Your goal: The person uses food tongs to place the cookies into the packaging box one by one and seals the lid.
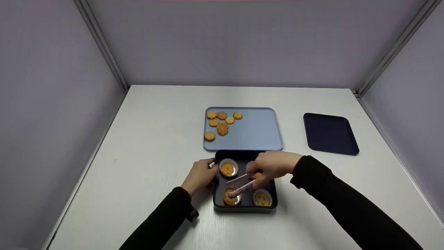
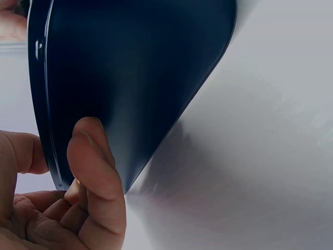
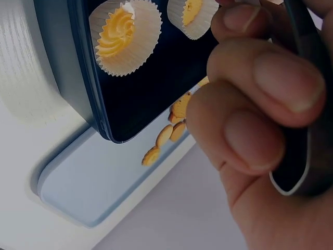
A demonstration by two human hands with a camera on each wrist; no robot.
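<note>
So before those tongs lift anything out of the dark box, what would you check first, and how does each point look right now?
1. Left hand steadies the dark box at its left edge: ok.
2. Right hand grips the tongs: ok.
3. Tong tips at the near-left cupcake: ok; whether they pinch it: cannot tell.
4. Other cupcakes sit upright in their cups: ok.
5. Blue tray has bare room beside the cookies: ok.
6. Dark lid lies aside, out of the way: ok.

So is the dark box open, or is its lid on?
Open. The dark box shows its cupcakes uncovered, and the tongs in the right hand reach inside. A dark lid lies apart on the table's right.
</note>
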